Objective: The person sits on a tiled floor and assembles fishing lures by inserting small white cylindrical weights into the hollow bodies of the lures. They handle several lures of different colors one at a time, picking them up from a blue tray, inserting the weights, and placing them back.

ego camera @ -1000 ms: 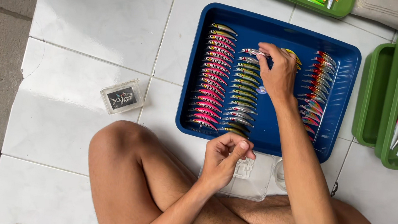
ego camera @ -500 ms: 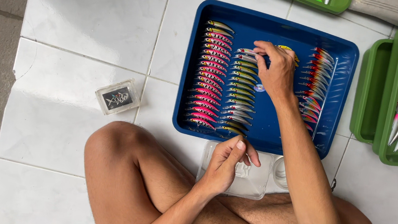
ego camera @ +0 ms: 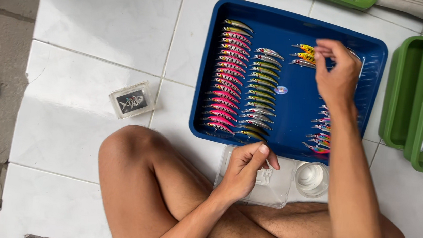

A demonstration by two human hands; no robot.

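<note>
**Hands over the blue lure tray**

You sat cross-legged on the white tiled floor (ego camera: 103,17) with the blue tray (ego camera: 302,19) in front of your knees. Your right hand (ego camera: 335,73) was raised above the tray's far right part, its fingers pinched together at the tips; whether anything small sat between them could not be told. Just beside that hand, to its left, lay three yellow lures (ego camera: 303,55) side by side. Your left hand (ego camera: 248,170) rested over the clear plastic box (ego camera: 272,183) at the tray's near edge, fingers curled loosely, thumb against the forefinger; what it held, if anything, was hidden.

In the tray, a long row of pink lures (ego camera: 224,84) ran down the left side, and a second row of green and silver lures (ego camera: 259,92) lay just beside it. More lures (ego camera: 319,138) showed beneath your right forearm. A small round clear cup (ego camera: 312,178) stood next to the box. A small clear case (ego camera: 131,100) lay well apart on the tiles to the left, and green trays (ego camera: 402,100) holding further lures stood to the right.
</note>
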